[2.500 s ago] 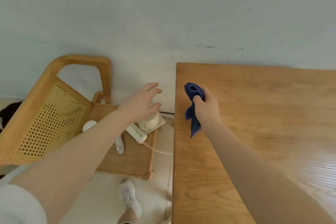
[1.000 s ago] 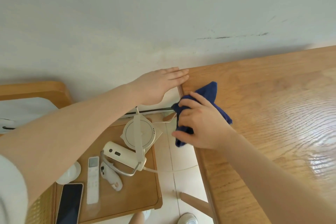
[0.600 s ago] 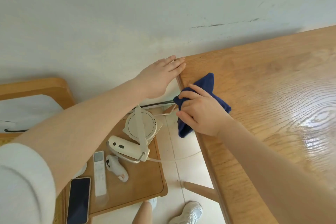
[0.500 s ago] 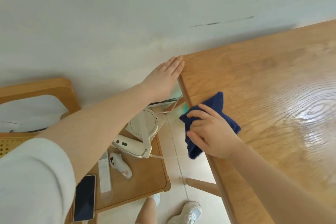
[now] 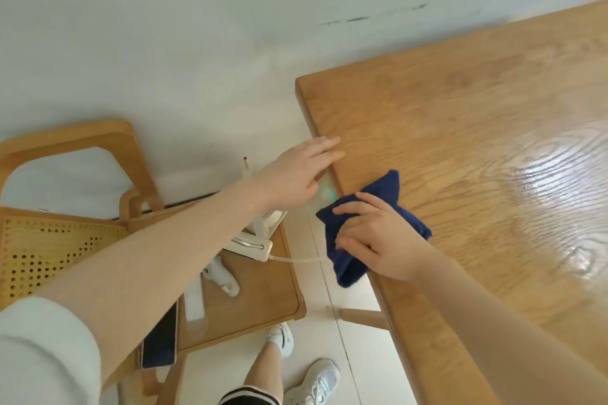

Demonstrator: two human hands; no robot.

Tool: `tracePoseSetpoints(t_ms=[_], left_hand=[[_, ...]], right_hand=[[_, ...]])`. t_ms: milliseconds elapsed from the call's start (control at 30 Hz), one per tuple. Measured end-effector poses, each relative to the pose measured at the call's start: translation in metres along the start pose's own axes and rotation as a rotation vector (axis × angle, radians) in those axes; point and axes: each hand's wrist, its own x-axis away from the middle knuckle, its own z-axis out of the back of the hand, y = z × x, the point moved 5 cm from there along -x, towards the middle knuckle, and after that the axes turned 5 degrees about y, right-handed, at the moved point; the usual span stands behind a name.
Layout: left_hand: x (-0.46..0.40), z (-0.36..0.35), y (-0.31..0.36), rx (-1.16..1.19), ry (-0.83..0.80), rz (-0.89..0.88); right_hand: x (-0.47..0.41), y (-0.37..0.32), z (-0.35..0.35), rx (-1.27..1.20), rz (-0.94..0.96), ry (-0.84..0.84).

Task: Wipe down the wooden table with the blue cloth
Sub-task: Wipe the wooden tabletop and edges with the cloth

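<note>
The wooden table (image 5: 460, 128) fills the right side, its left edge running down the middle of the view. The blue cloth (image 5: 385, 194) lies over that left edge, part on the tabletop and part hanging off the side. My right hand (image 5: 375, 237) presses down on the cloth, fingers spread over it and pointing left. My left hand (image 5: 296, 174) is flat and open, its fingertips touching the table's left edge a little farther along than the cloth.
A wooden chair (image 5: 79, 174) with a cane back stands left of the table. Its seat holds a white fan (image 5: 260, 227) with a cable, a phone (image 5: 161, 342), a white remote (image 5: 194, 299) and a small white device. My legs and white shoes are below. A wall runs behind.
My right hand has slid the cloth toward me along the table's left edge. My left hand has come back from the far corner to a nearer spot on the edge.
</note>
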Motion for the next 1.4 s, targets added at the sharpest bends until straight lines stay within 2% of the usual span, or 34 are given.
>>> tracePoseSetpoints(t_ms=[100, 200, 300, 400, 467, 600, 733, 833, 900, 1033, 1133, 1233, 1400], left_hand=[[0.018, -0.022, 0.02, -0.005, 0.01, 0.017], [0.026, -0.042, 0.037, -0.002, 0.048, 0.111], [0.021, -0.042, 0.044, -0.061, 0.051, 0.207], [0.021, -0.036, 0.048, -0.089, 0.01, 0.242], [0.026, -0.037, 0.052, -0.154, 0.005, 0.255], [0.024, -0.041, 0.069, -0.238, 0.05, 0.303], [0.034, -0.051, 0.075, -0.126, 0.047, 0.355], [0.056, -0.06, 0.079, -0.112, 0.073, 0.276], [0.072, -0.068, 0.088, -0.082, 0.043, 0.225], [0.088, -0.08, 0.108, -0.152, 0.089, 0.046], [0.092, -0.091, 0.12, -0.163, 0.039, -0.011], [0.095, -0.098, 0.12, -0.219, 0.008, -0.028], [0.098, -0.101, 0.11, -0.362, -0.039, -0.14]], right_hand=[[0.058, -0.026, -0.02, 0.134, 0.044, 0.01], [0.061, -0.025, -0.025, 0.286, -0.023, 0.133], [0.041, -0.019, -0.019, 0.395, -0.334, 0.288], [0.056, -0.027, -0.029, 0.358, -0.659, 0.352], [0.087, -0.043, -0.042, 0.343, -0.637, 0.35], [0.123, -0.062, -0.054, 0.344, -0.444, 0.159], [0.083, -0.043, -0.039, 0.212, -0.472, 0.239], [0.073, -0.03, -0.033, 0.103, -0.463, 0.262], [0.104, -0.033, -0.036, 0.113, -0.488, 0.249], [0.183, -0.06, -0.047, 0.068, -0.64, 0.262], [0.193, -0.068, -0.05, 0.068, -0.727, 0.22], [0.165, -0.07, -0.044, 0.251, -0.678, 0.344], [0.159, -0.073, -0.06, 0.273, -0.768, 0.565]])
